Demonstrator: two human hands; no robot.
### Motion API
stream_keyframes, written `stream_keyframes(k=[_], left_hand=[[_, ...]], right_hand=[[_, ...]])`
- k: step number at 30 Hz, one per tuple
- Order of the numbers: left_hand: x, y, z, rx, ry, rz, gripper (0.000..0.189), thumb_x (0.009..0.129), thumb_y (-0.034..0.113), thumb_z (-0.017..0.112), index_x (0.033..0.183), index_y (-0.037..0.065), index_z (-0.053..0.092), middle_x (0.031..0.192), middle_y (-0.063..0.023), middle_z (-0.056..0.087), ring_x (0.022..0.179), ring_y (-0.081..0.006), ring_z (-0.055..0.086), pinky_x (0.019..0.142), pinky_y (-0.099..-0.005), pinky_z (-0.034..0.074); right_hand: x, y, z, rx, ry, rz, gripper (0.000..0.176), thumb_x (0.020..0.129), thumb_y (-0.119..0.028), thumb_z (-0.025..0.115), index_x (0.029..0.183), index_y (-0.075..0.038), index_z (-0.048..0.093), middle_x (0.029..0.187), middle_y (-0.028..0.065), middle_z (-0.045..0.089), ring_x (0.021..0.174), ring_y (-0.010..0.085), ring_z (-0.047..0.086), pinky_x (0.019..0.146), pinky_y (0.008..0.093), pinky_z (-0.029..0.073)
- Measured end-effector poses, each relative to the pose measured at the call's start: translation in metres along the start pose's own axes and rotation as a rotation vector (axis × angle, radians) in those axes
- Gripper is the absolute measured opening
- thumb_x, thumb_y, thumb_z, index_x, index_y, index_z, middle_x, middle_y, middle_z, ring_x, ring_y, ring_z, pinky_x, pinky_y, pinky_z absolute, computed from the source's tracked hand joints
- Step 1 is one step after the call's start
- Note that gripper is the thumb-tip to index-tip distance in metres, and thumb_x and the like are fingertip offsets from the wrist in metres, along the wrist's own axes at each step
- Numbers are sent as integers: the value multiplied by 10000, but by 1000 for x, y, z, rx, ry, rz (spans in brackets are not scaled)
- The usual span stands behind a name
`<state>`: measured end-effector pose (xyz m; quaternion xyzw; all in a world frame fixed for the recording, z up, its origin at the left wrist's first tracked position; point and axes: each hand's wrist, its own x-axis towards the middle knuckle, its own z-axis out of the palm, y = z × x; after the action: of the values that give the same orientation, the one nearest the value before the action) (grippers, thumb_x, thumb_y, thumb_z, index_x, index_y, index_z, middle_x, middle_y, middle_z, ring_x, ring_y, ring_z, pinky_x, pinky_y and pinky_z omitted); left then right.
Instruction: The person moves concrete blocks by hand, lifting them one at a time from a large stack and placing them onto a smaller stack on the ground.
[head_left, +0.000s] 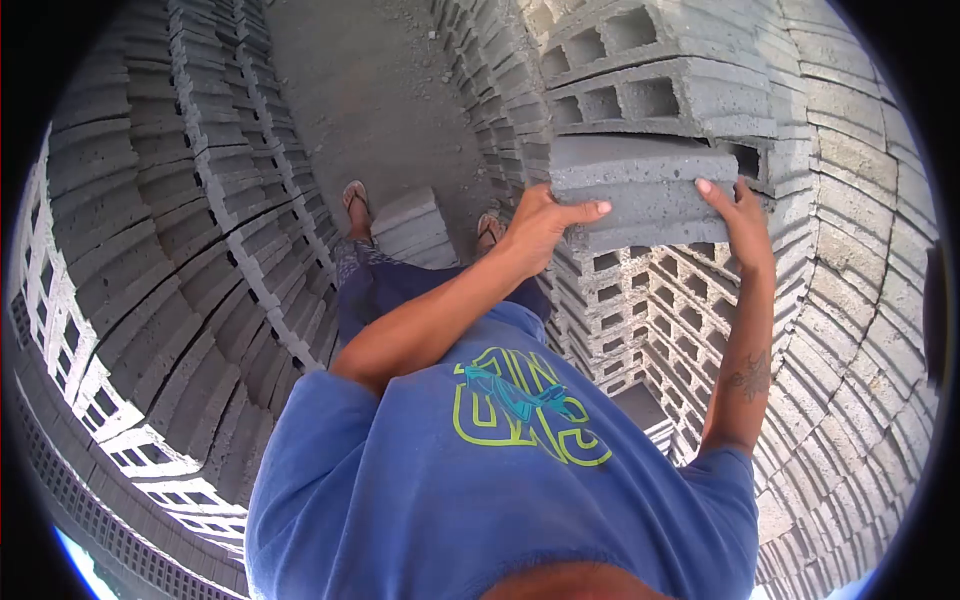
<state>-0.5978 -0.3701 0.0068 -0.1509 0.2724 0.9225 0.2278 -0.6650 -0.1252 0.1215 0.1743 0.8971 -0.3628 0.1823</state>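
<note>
A grey concrete block (650,198) is held between my two hands, at the stack on the right. My left hand (543,228) grips its left end, thumb laid over the near face and the other fingers mostly hidden. At the opposite end, my right hand (742,222) is closed on the block with its thumb pressing the near face. The block overlaps the top of a pile of hollow blocks (625,310) in this view. Just behind it, more hollow blocks (715,95) with square openings are stacked in layers.
Tall rows of stacked blocks (150,230) line the left side, and another block wall (850,300) curves along the right. A dusty dirt path (365,90) runs between them. A few blocks (412,228) lie on the ground between my sandalled feet.
</note>
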Motion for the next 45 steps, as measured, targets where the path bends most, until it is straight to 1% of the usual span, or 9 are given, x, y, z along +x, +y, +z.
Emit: stream_keyframes(k=[2, 4, 10, 15, 25, 32, 42, 44, 45], left_hand=[[-14, 10, -24, -8, 5, -45, 509, 720, 68, 800, 1141, -95, 565, 1070, -175, 652, 958, -218, 624, 873, -330, 482], [-21, 17, -51, -38, 64, -37, 513, 718, 71, 802, 1147, -84, 568, 1072, -167, 654, 957, -215, 621, 874, -320, 479], [-53, 79, -124, -67, 122, 28, 490, 686, 57, 799, 1122, -66, 614, 1049, -145, 666, 980, -217, 613, 892, -307, 455], [-68, 129, -185, 69, 263, -12, 465, 656, 37, 795, 1080, -74, 640, 1005, -152, 683, 958, -216, 632, 890, -311, 464], [-9, 56, -365, 361, 795, -43, 465, 612, 97, 843, 1009, -72, 671, 966, -157, 694, 887, -231, 661, 796, -320, 509], [30, 0, -496, 300, 849, -214, 623, 639, 140, 833, 1174, -68, 593, 1076, -167, 661, 975, -272, 631, 843, -344, 493], [34, -47, -527, 471, 922, -268, 772, 639, 201, 840, 1273, -73, 496, 1156, -206, 620, 1071, -292, 587, 929, -359, 452], [23, -56, -516, 654, 975, -184, 787, 660, 232, 835, 1287, -79, 474, 1151, -217, 622, 1064, -303, 592, 928, -364, 455], [14, -65, -519, 1031, 1047, -152, 802, 675, 266, 829, 1302, -64, 455, 1127, -222, 631, 1026, -313, 611, 896, -366, 473]], right_hand=[[-35, -38, 35, -121, 34, -3, 653, 768, -428, 769, 1118, 96, 599, 1045, 188, 652, 926, 219, 615, 852, 320, 472], [-53, -56, 69, 63, -24, 99, 532, 744, -222, 821, 1120, 85, 601, 1008, 161, 670, 884, 197, 629, 828, 308, 491], [-95, -116, 170, 63, 63, 111, 539, 700, -94, 843, 1124, 115, 583, 1030, 180, 668, 913, 216, 637, 856, 316, 494], [-78, -125, 242, 62, -88, 180, 516, 705, -90, 842, 1107, 107, 585, 1029, 177, 669, 908, 215, 643, 843, 316, 504], [81, 31, 459, 395, -419, 232, 651, 690, -175, 856, 1189, 94, 537, 1070, 178, 646, 964, 239, 638, 854, 343, 513], [153, 135, 591, 323, -515, 240, 787, 613, -304, 904, 1166, 124, 542, 1060, 202, 656, 925, 244, 659, 823, 310, 526], [168, 174, 611, 248, -638, 258, 829, 640, -305, 892, 1230, 115, 490, 1064, 170, 652, 994, 250, 632, 874, 328, 503], [150, 196, 604, 5, -361, -151, 871, 656, -299, 882, 1268, 124, 429, 1104, 210, 633, 1099, 292, 589, 946, 363, 467], [143, 180, 583, 18, -330, -168, 871, 656, -299, 882, 1268, 124, 429, 1104, 210, 633, 1099, 292, 589, 946, 363, 467]])
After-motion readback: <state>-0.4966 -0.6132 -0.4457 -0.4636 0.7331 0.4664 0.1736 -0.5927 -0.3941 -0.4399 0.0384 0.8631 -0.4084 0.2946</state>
